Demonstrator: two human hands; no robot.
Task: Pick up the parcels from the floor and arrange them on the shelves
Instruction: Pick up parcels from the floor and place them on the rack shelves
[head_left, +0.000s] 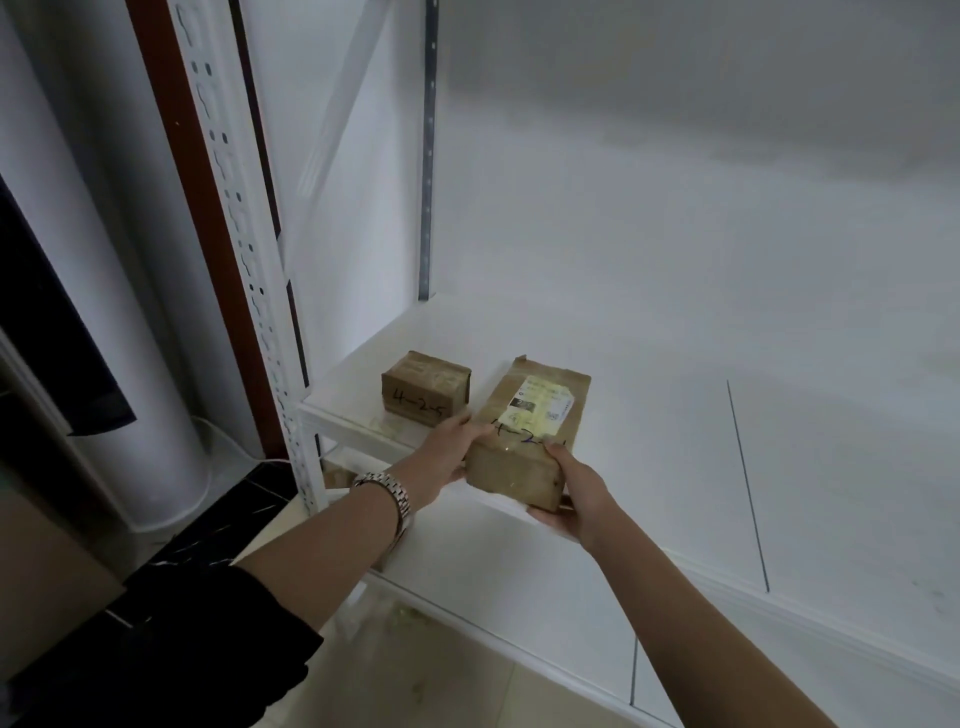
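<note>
A long brown cardboard parcel (524, 431) with a yellow-white label and handwritten numbers lies on the white shelf (675, 467), its near end sticking out over the front edge. My left hand (447, 457) grips its left side, thumb on top. My right hand (571, 493) holds the near right corner, thumb on top and fingers underneath. A small brown parcel (425, 387) marked with handwritten numbers stands on the same shelf, just left of the long one, close to my left hand.
The shelf's white perforated front post (249, 260) rises at the left, a grey rear post (428, 156) behind it. A lower shelf (519, 597) lies beneath. A white cylinder (104, 312) and a dark marbled floor strip (228, 519) are at the left.
</note>
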